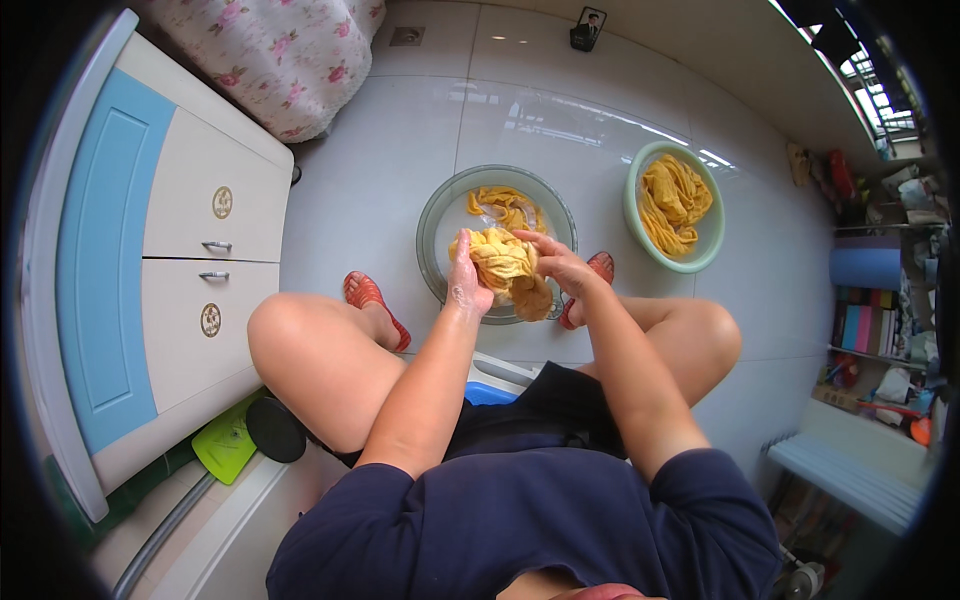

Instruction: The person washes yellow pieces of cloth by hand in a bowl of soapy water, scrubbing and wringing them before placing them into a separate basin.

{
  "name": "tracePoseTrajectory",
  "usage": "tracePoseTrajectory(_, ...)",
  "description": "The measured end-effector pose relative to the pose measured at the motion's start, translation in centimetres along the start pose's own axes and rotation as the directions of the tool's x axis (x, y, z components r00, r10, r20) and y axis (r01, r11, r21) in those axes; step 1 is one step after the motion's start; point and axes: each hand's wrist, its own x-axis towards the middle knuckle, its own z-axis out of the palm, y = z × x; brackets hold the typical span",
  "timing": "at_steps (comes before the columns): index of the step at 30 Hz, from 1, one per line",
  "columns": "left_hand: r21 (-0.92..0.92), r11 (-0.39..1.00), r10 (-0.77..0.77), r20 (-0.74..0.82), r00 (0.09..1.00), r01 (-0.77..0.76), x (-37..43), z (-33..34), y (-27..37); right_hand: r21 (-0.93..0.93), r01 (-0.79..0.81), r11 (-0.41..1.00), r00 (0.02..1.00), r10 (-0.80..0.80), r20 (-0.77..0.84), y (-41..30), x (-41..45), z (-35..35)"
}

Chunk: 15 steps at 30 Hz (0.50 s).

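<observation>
A bunched wet yellow cloth (501, 259) is held over a round translucent basin (433, 274) on the floor between my feet. My left hand (468, 279) grips the cloth from its left side, thumb pointing up, with suds on the skin. At the cloth's right side my right hand (556, 261) touches it with spread fingers; how firmly it holds is unclear. One darker end of the cloth hangs down below the right fingers. Inside the basin, more yellow cloth (517, 206) lies beyond my hands.
A pale green basin (634, 221) with yellow cloth (673, 199) stands to the right. A blue-and-white cabinet (214, 225) flanks my left side, with a floral curtain (277, 52) beyond. A phone (588, 30) leans at the far wall. Crowded shelves (874, 352) line the right.
</observation>
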Motion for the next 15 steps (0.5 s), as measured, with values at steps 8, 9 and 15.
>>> tracePoseTrajectory(8,-0.097,0.990,0.114,0.130,0.985,-0.102,1.2,-0.4,0.0,-0.321,0.099,0.942,0.930,-0.203,-0.307,0.6,0.2,4.8)
tracePoseTrajectory(9,-0.095,0.992,0.097,0.160,0.982,-0.082,1.2,-0.6,0.1,-0.321,0.100,0.942,0.932,-0.202,-0.302,0.0,0.0,5.2)
tracePoseTrajectory(15,0.154,0.985,0.059,0.109,0.992,-0.075,2.1,-3.5,-1.1,0.103,0.413,0.905,0.891,-0.378,-0.252,-3.9,-2.0,8.0)
